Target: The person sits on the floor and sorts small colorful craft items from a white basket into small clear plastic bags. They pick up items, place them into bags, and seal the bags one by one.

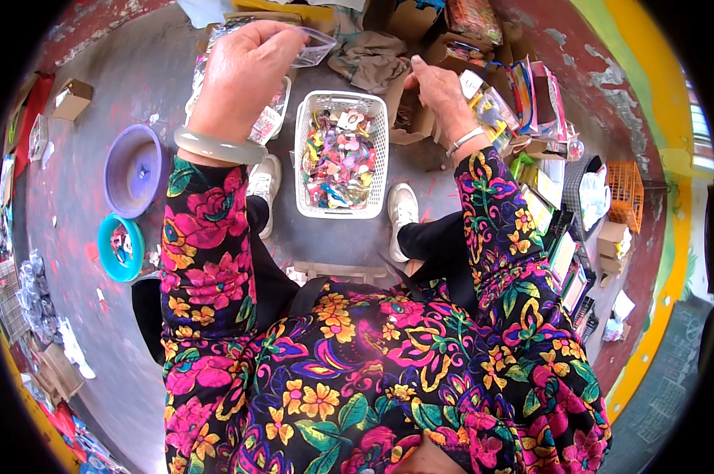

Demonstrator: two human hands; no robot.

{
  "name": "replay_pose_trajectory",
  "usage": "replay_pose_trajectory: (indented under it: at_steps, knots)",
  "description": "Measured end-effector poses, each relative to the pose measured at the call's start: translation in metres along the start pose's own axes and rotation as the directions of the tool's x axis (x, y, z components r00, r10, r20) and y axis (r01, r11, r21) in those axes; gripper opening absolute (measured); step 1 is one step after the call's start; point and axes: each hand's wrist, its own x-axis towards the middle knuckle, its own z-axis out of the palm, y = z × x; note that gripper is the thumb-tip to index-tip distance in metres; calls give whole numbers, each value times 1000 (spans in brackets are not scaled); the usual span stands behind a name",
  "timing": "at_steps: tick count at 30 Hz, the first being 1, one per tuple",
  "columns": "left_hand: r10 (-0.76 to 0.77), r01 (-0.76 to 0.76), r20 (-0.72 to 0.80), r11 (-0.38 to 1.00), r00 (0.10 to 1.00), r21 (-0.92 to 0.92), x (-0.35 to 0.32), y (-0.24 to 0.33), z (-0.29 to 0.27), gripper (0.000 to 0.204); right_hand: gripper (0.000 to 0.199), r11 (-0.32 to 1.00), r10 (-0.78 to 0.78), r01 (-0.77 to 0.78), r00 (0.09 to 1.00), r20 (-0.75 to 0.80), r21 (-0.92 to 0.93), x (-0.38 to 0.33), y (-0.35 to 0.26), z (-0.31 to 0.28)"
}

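My left hand point(241, 75) is raised and pinches a clear plastic packet point(313, 43) by its edge; a pale bangle sits on that wrist. My right hand point(438, 93) reaches to the right of a white slatted basket point(303, 142) and rests at an open brown cardboard box point(412, 122); whether it grips anything cannot be told. The basket stands on the grey floor between my two white shoes and holds several small colourful items. Both forearms wear bright floral sleeves.
A purple bowl point(134, 168) and a teal bowl point(120, 247) lie on the floor at left. A small cardboard box point(73, 99) sits far left. Stacked packaged goods point(523, 103), an orange crate point(625, 193) and a grey cloth point(373, 59) crowd the right and back.
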Motion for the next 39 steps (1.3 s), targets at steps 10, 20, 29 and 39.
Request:
replay_pose_trajectory:
  at_steps: [10,20,29,39]
  knots:
    - [41,-43,-45,998,998,-40,2,4,-8,22,47,962,233,-217,969,81,-164,-5,29,40]
    - [36,-35,-20,998,999,57,-10,19,1,22,38,792,233,29,909,345,-610,-25,118,152]
    - [84,-66,-55,959,995,274,-14,18,5,21,21,794,137,53,955,263,-605,-16,116,156]
    - [31,-19,-44,966,999,257,-14,19,9,19,22,647,190,110,935,299,-754,-1,124,176]
